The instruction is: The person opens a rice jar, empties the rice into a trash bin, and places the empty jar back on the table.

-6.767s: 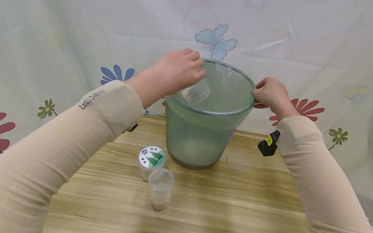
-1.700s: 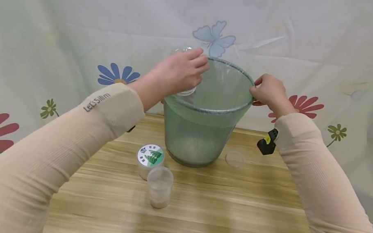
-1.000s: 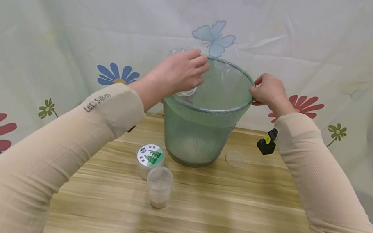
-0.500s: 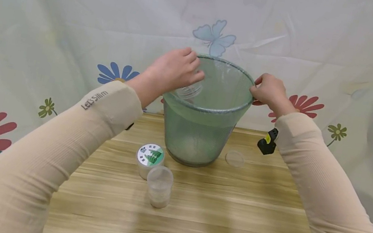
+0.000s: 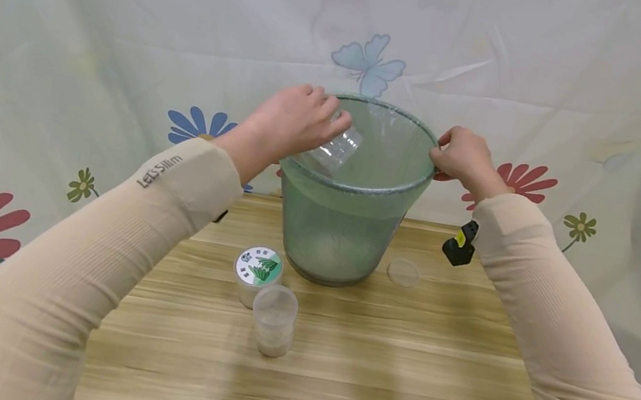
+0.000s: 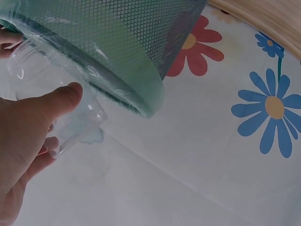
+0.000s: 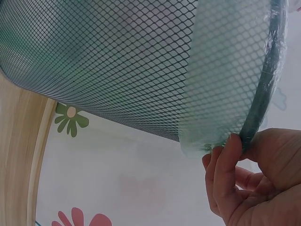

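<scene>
My left hand (image 5: 295,123) grips a clear plastic jar (image 5: 339,149) over the left side of a mesh wastebasket (image 5: 335,242). The jar leans in past the basket's rim, its lower part hidden behind my fingers in the head view. In the left wrist view, thumb and fingers wrap round the jar (image 6: 44,70), whose wall is see-through. A thin green bin liner (image 7: 225,75) is folded over the basket's rim. On the opposite side my right hand (image 5: 465,160) pinches that rim, thumb against one side and fingertips against the other.
In front of the basket stand a tub (image 5: 259,268) with a green-and-white labelled lid and a clear cup (image 5: 275,321) with pale contents. A flat clear lid (image 5: 404,273) lies right of the basket on the wooden table (image 5: 391,384). A flowered cloth (image 5: 231,13) hangs behind.
The jar, earlier raised with one end up behind my left hand, has swung round and tips into the basket's mouth. My left hand has turned slightly; my right stays at the rim.
</scene>
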